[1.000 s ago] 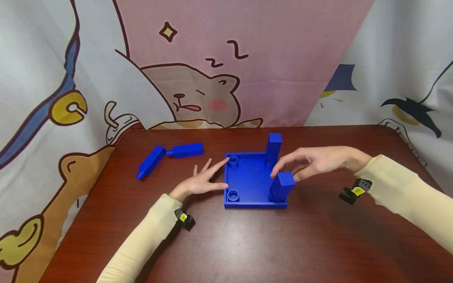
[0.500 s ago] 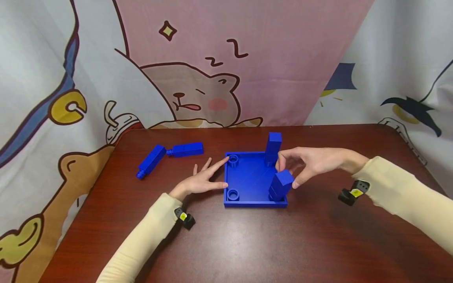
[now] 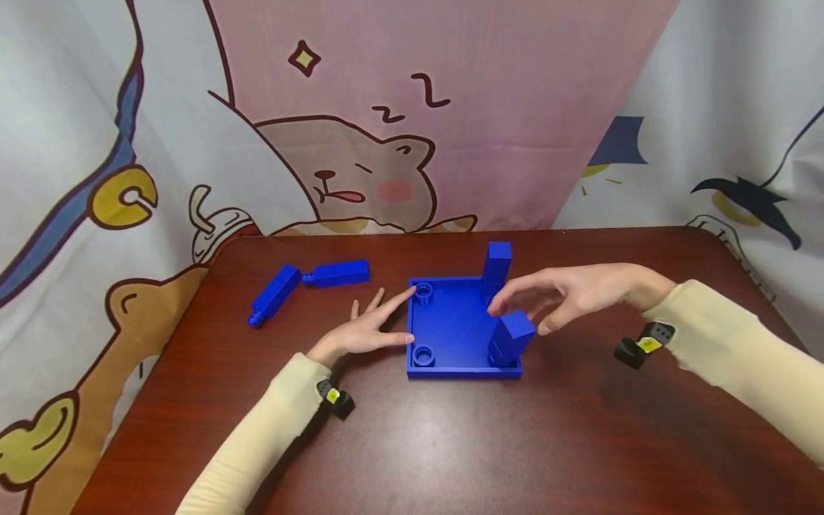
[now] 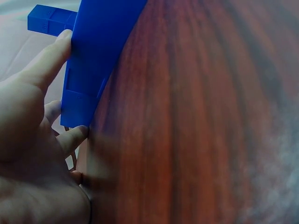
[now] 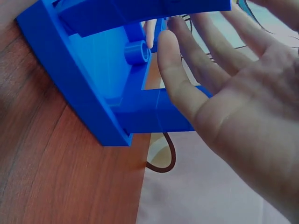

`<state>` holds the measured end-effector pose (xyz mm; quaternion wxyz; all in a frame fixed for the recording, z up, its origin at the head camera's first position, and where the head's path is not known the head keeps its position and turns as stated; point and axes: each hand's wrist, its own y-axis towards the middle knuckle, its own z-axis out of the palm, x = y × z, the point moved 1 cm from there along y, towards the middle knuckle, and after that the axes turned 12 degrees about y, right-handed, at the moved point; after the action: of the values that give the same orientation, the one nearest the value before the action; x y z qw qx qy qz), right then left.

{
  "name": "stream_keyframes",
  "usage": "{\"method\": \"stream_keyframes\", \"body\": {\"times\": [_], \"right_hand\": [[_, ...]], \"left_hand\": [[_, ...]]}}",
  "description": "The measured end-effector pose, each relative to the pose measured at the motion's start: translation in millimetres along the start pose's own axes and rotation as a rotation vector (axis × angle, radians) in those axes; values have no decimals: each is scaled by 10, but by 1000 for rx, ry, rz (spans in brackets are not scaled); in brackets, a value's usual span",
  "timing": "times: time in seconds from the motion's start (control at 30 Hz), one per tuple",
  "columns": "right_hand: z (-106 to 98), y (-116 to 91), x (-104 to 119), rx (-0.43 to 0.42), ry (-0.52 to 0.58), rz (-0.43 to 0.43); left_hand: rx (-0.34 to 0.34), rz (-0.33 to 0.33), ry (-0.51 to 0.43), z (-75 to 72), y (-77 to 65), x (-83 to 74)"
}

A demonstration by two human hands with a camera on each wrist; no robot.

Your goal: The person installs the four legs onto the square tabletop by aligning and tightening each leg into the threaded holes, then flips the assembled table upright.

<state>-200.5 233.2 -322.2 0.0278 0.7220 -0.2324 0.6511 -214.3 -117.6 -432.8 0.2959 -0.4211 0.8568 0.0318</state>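
A square blue tray-like base (image 3: 450, 325) with a low rim lies on the table. Round sockets stand in its two left corners, the far socket (image 3: 423, 292) and the near socket (image 3: 423, 356). In the right corners two square blue legs stand up: the rear leg (image 3: 497, 266) upright, the front leg (image 3: 513, 337) leaning slightly right. My left hand (image 3: 362, 333) touches the base's left side with thumb and forefinger outstretched. Around the top of the front leg, my right hand (image 3: 579, 292) hovers with its fingers loosely spread; the right wrist view shows its thumb (image 5: 169, 60) apart from that leg.
Left of the base lie two more blue legs with threaded ends, one slanted leg (image 3: 275, 295) and one nearly level leg (image 3: 340, 272). The brown wooden table (image 3: 438, 443) reaches back to a cartoon-printed curtain (image 3: 502, 107).
Half a second ago my right fingers were curled in close at the front leg; now they have spread away from it. My left hand and the base have stayed put.
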Motion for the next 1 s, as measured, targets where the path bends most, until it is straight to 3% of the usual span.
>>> {"method": "stream_keyframes", "body": {"times": [0.57, 0.67, 0.87, 1.0], "right_hand": [[-7, 78, 21, 104, -3, -4], [-7, 90, 2, 57, -14, -38], [47, 116, -48, -148, -64, -80], [89, 117, -87, -210, -66, -87]], "left_hand": [[1, 1, -7, 9, -2, 1], [-2, 2, -5, 8, 0, 2], [-8, 2, 6, 9, 7, 9], [-8, -1, 5, 8, 3, 4]]}}
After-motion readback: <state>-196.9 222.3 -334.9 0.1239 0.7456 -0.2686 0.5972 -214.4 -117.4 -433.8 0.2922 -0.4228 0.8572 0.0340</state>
